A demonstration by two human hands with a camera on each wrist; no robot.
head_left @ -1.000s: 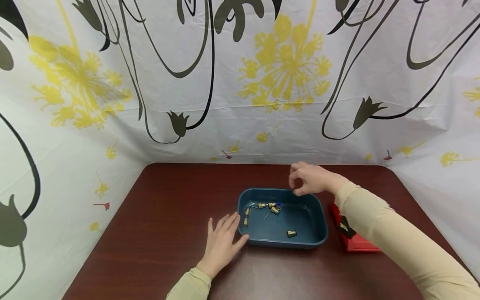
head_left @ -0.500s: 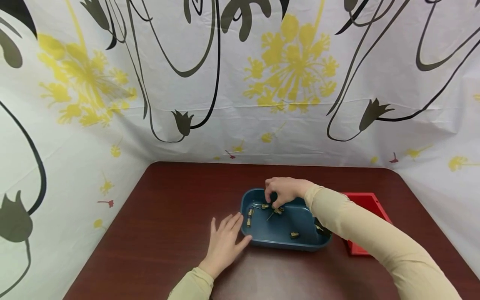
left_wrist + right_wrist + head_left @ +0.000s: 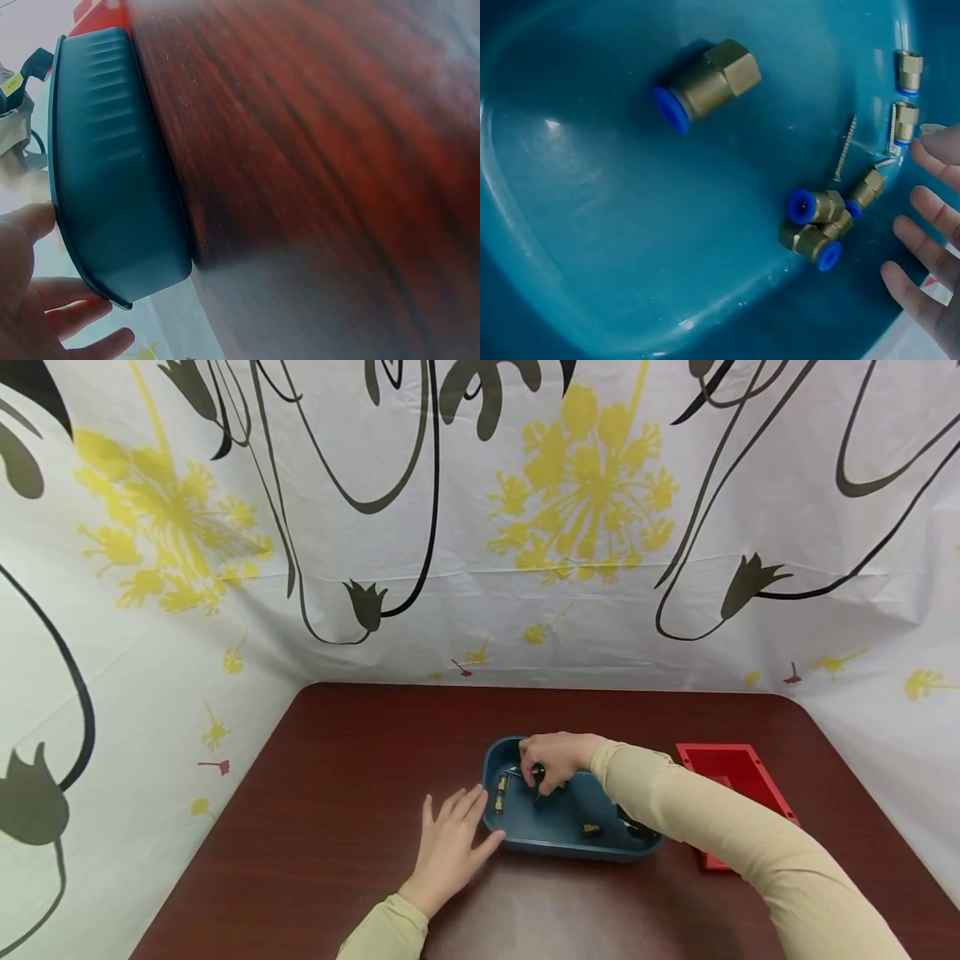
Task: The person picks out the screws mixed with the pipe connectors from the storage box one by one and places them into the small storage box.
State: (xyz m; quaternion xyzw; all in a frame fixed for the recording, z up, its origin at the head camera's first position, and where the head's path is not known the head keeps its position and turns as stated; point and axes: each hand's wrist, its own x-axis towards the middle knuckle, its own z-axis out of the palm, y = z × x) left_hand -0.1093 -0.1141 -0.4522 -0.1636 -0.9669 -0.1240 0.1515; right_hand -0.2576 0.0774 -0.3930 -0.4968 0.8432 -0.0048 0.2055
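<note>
A blue-green plastic bin (image 3: 547, 845) holds several brass push-in fittings (image 3: 706, 84) with blue collars, and a few screws (image 3: 845, 148). One fitting lies apart from the rest, near the bin's front side. My right hand (image 3: 553, 760) reaches into the far left part of the bin, over the cluster of fittings. In the right wrist view its fingers (image 3: 922, 240) are spread beside the fittings, and nothing shows between them. My left hand (image 3: 446, 852) rests against the bin's left end, with fingers and thumb touching the rim (image 3: 54, 150).
Right of the bin stands a red plastic bin (image 3: 738, 768), partly hidden by the right sleeve (image 3: 705, 810). Both bins stand on a dark reddish-brown table (image 3: 360, 760). A white patterned cloth (image 3: 465, 543) hangs behind and at the sides.
My right hand has moved from above the bin's far rim left and down to the fittings inside. More of the red bin shows. The left hand stays against the bin.
</note>
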